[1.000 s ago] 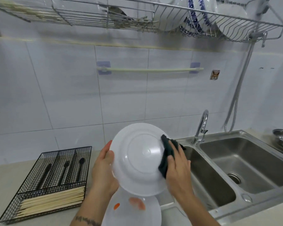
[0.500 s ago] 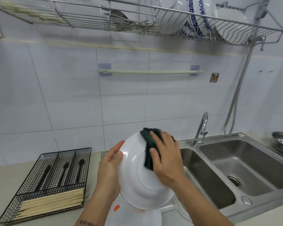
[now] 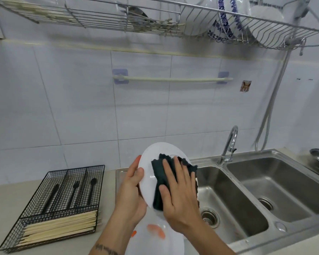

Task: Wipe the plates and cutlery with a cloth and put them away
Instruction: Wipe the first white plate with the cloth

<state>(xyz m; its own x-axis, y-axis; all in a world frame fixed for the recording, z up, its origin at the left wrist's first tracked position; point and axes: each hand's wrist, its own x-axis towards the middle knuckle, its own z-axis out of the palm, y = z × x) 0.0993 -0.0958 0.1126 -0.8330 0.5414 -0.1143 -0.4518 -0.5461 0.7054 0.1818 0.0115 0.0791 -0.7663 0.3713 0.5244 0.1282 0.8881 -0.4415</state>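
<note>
Wiping is the step in hand. The white plate (image 3: 147, 173) is held on edge above the counter, at the left edge of the double sink (image 3: 250, 188). The left hand (image 3: 132, 192) grips its left rim, thumb on the near face and fingers curled behind. The right hand (image 3: 180, 197) lies flat, fingers straight and spread, and presses a dark green cloth (image 3: 159, 183) against the near face of the plate.

Procedure for a good wipe, as judged from this position:
- Keep the left-hand grip firm at the rim. The plate is probably smooth and possibly wet, so it can slip under sideways pressure.
- Press with the whole palm, not the fingertips, so that the cloth stays spread.
- Work from the centre to the rim in overlapping arcs. Turn the plate with the left hand to bring the covered edge under the cloth.
- Wipe the far face also; its condition cannot be seen here.

A second plate with orange markings (image 3: 155, 234) lies below the hands, presumably waiting for its turn. Keep the held plate clear of it to prevent chipping.

The likely storage place is the wire dish rack (image 3: 265, 32) on the wall above, which holds plates and bowls on edge. The black wire cutlery tray (image 3: 26, 218) stands on the counter at the left and contains dark utensils and chopsticks.
</note>
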